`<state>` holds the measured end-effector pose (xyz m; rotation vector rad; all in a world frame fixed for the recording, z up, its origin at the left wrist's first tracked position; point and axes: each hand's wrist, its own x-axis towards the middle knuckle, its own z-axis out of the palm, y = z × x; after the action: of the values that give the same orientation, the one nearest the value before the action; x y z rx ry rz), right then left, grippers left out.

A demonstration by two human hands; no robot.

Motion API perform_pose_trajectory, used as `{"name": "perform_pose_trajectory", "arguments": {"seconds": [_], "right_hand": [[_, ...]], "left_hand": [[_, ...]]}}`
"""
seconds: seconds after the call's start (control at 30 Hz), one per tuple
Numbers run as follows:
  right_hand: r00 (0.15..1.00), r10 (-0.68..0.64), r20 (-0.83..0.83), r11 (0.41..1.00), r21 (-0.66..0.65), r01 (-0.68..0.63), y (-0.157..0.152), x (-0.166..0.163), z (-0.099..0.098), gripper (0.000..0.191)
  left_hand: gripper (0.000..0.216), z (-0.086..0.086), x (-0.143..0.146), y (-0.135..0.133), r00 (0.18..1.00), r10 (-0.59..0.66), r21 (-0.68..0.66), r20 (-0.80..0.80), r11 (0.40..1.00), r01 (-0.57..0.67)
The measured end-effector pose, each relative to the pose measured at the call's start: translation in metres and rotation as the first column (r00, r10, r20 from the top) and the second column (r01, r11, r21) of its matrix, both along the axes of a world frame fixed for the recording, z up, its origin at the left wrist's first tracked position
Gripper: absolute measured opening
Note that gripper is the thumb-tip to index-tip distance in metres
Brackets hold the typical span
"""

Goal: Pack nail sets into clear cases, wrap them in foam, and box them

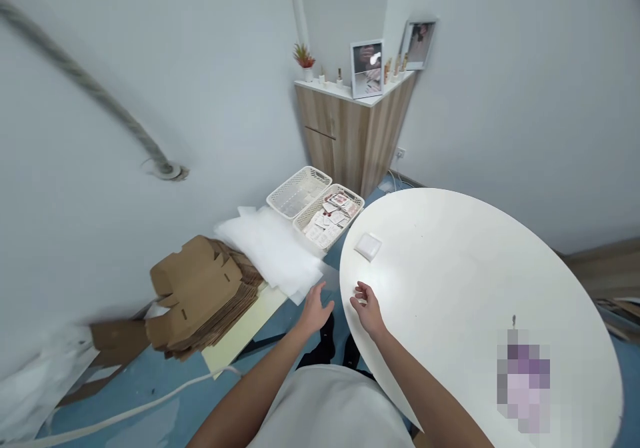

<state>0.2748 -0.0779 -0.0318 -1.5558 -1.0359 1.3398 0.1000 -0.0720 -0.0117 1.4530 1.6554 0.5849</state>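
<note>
My left hand (315,311) hangs over the gap between the low stand and the round table, its thumb and fingers apart and nothing in it. Over the near left edge of the white round table (450,261) is my right hand (369,309), fingers loosely curled but parted, holding nothing. Just beyond it on the tabletop lies a small, flat, pale square packet (369,247); its contents are unclear. White foam sheets (275,245) are spread out nearest my left hand.
Flattened brown cardboard boxes (200,288) are stacked at the left. Beyond the foam stand a white basket full of printed cards (327,225) and another basket (300,191). A wooden corner cabinet (340,128) bears picture frames. A pixelated purple item (524,385) is on the table's right.
</note>
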Motion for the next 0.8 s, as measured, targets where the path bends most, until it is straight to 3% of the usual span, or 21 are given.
{"name": "perform_pose_trajectory", "arguments": {"seconds": [0.23, 0.4, 0.6, 0.7, 0.8], "right_hand": [[0.952, 0.298, 0.072, 0.95, 0.08, -0.303, 0.004, -0.063, 0.009, 0.046], [0.844, 0.476, 0.249, 0.844, 0.142, -0.518, 0.013, -0.124, 0.017, 0.043], [0.72, 0.493, 0.488, 0.726, 0.225, -0.65, 0.035, -0.21, 0.028, 0.046], [0.621, 0.457, 0.637, 0.661, 0.223, -0.716, 0.05, -0.251, 0.031, 0.051], [0.516, 0.418, 0.748, 0.625, 0.176, -0.761, 0.063, -0.286, 0.032, 0.057]], "left_hand": [[0.046, 0.018, -0.066, -0.039, 0.962, 0.224, 0.192, -0.157, 0.962, -0.193], [0.045, 0.031, -0.13, -0.067, 0.817, 0.45, 0.29, -0.36, 0.886, -0.36], [0.054, 0.04, -0.228, -0.094, 0.55, 0.645, 0.258, -0.531, 0.741, -0.621], [0.063, 0.038, -0.276, -0.098, 0.489, 0.691, 0.224, -0.533, 0.672, -0.706], [0.066, 0.032, -0.314, -0.097, 0.483, 0.693, 0.171, -0.535, 0.649, -0.741]]}}
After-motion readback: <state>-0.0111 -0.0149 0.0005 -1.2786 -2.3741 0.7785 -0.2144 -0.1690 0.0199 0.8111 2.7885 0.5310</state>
